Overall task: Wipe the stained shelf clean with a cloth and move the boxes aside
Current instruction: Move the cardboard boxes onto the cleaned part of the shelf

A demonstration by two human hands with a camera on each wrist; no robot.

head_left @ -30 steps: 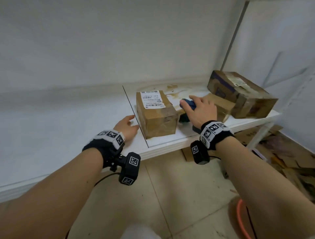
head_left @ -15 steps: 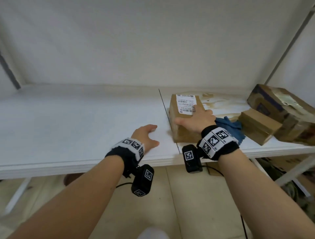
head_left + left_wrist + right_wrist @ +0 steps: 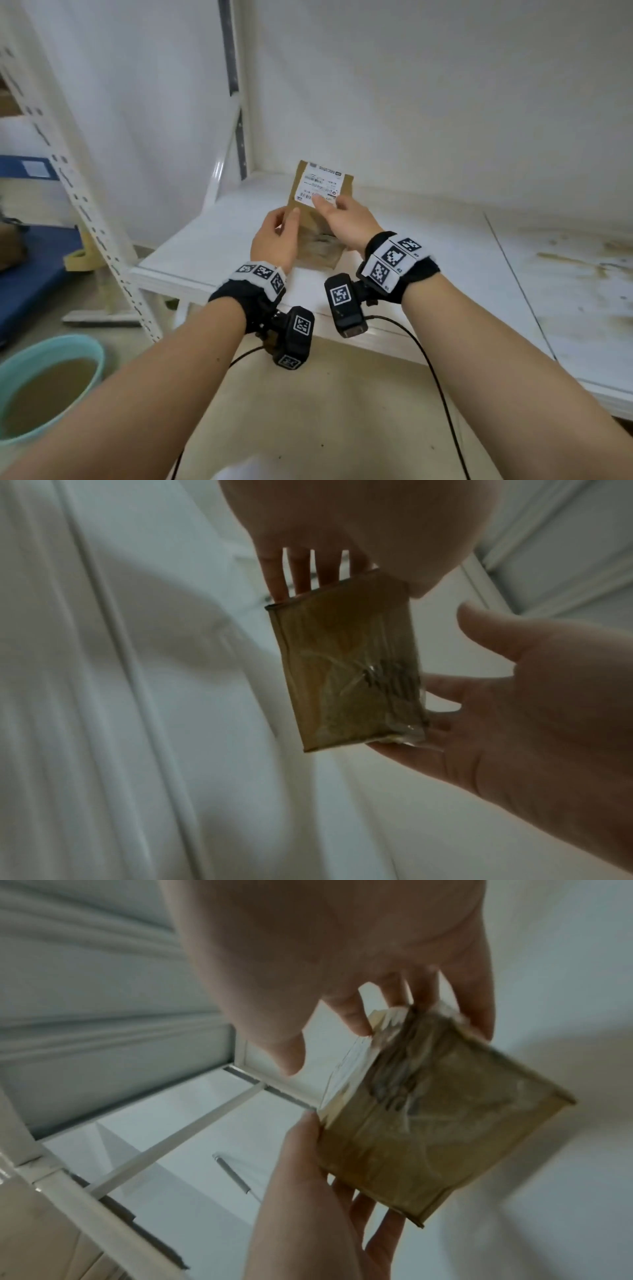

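A small cardboard box (image 3: 320, 186) with a white shipping label is held tilted just above the left end of the white shelf (image 3: 428, 246). My left hand (image 3: 274, 236) holds its left side, thumb on the front face. My right hand (image 3: 346, 222) holds the right side, thumb on the label. From the left wrist, the box (image 3: 346, 664) shows its taped underside, with left fingers (image 3: 298, 574) at its far edge. From the right wrist, right fingers (image 3: 359, 1018) grip the taped end of the box (image 3: 428, 1137). Brown stains (image 3: 575, 260) cover the shelf's right panel. The cloth is out of view.
A teal basin (image 3: 97, 356) of murky brown water stands on the floor at lower left. A white perforated rack upright (image 3: 102, 240) rises left of the shelf, with a blue mat (image 3: 30, 281) and a tape roll (image 3: 78, 257) beyond it.
My right hand left the blue cloth and went to the labelled box. Both hands now hold that box, which has moved from the stained right panel to the shelf's left end.
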